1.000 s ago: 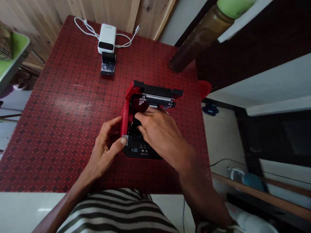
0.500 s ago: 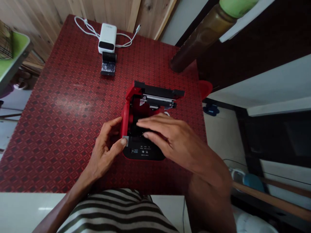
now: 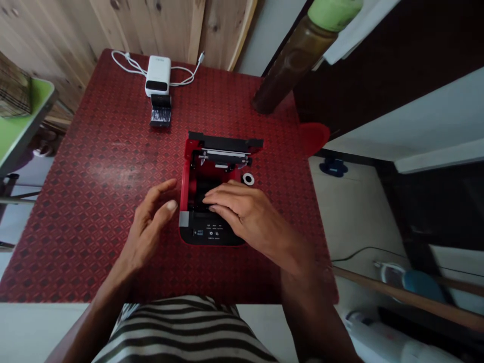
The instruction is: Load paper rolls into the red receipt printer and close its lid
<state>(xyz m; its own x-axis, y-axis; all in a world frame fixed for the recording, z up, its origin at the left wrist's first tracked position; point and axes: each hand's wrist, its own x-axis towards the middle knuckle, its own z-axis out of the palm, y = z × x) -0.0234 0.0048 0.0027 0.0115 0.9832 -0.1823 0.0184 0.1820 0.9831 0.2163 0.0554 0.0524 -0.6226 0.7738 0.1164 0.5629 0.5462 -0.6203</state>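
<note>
From my head view, the red and black printer (image 3: 212, 236) sits open in the middle of the red patterned surface (image 3: 94, 212), lid up at the far side. My right hand (image 3: 245, 214) is over the open compartment, fingers together and curved down inside; can't tell if it's pinching anything. My left hand (image 3: 149, 224) is open, fingers spread, just beside the printer's left wall. A small white ring (image 3: 248, 178) lies just beside the printer's right side. Farther back are a white power bank (image 3: 158, 75) with a white cable (image 3: 128, 65) and a black roll (image 3: 161, 111).
</note>
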